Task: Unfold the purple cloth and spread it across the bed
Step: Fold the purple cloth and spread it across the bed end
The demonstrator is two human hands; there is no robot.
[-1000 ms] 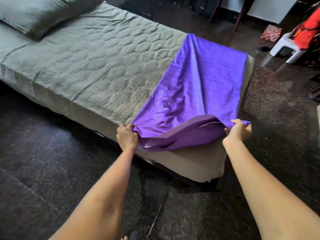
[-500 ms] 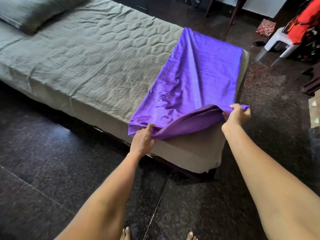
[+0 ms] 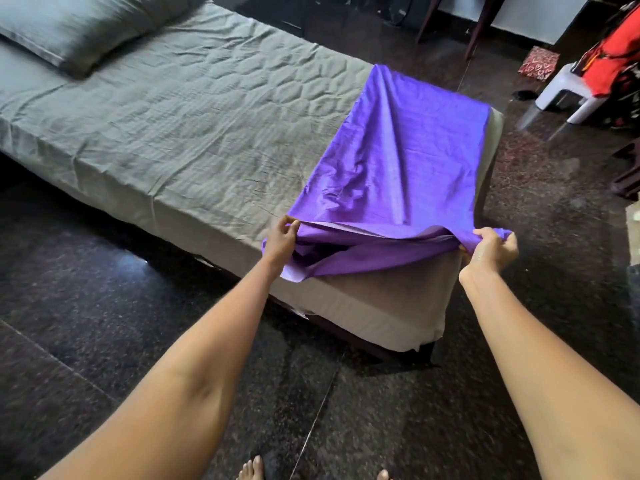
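Note:
The purple cloth lies folded in several layers across the foot end of the bed, reaching from the far edge to the near edge. My left hand pinches the top layer at the near left corner and lifts it off the layers beneath. My right hand is closed on the near right corner, held just past the bed's corner. Between my hands the top layer is raised, and the lower layers hang a little over the mattress side.
A grey pillow sits at the head of the bed, far left. Dark polished floor surrounds the bed. A white plastic stool with red cloth on it stands at the far right. My bare toes show at the bottom edge.
My left hand has moved from the cloth's lower left edge up to the top layer and lifted it. The right hand keeps its grip on the right corner.

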